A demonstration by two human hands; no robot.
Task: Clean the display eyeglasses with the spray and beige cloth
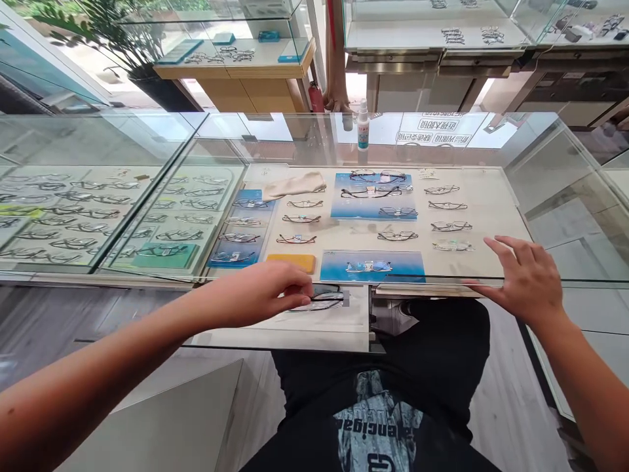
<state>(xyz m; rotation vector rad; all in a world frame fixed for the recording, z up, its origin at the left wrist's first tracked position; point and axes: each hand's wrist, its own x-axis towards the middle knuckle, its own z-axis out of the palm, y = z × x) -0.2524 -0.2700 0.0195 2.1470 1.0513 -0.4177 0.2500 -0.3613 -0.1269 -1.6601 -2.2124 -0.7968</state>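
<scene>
In the head view, the left hand was closed in a pinch over a pulled-out drawer, its thumb and fingertips apparently gripping the dark side of a pair of eyeglasses. The fingers hid part of that pair, so the exact hold could not be made out. The eyeglasses were over the drawer's white base, just on the person's side of the front edge of the glass-topped bench.

The right hand was open and held nothing, its fingers spread over the bench's front edge near the right end; whether it bore weight there could not be told.

Beneath the glass were rows of spectacle frames, a blue display card, an orange case and a folded cloth. A spray bottle stood by the far side, near another person's hand.

The step in hand looked to be handling one pair at the drawer, either picking it up or laying it down. The next move seemed to call for a light pinch, with the lenses kept clear of the bench edge.
</scene>
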